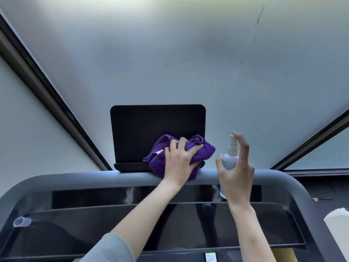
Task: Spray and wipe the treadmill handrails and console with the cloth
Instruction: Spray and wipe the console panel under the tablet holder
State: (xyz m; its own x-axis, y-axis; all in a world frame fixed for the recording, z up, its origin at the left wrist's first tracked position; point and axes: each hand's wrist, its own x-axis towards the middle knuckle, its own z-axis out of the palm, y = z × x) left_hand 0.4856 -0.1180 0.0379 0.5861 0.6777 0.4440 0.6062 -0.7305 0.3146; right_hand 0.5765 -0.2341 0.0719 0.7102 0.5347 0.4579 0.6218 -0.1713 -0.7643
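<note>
Bunched purple cloth [196, 150] lies against the black console screen [151, 129].

From my remote seat, the purple cloth [198, 150] reads as a soft, plush microfibre, bunched in folds with a small white tag. The screen [151, 129] behind it is matt black and smooth. The spray bottle [229, 157] looks like smooth white plastic with a faint sheen. The handrail [94, 177] appears grey and matt, while the console [94, 224] below is glossy black, mirroring reflections.
</note>
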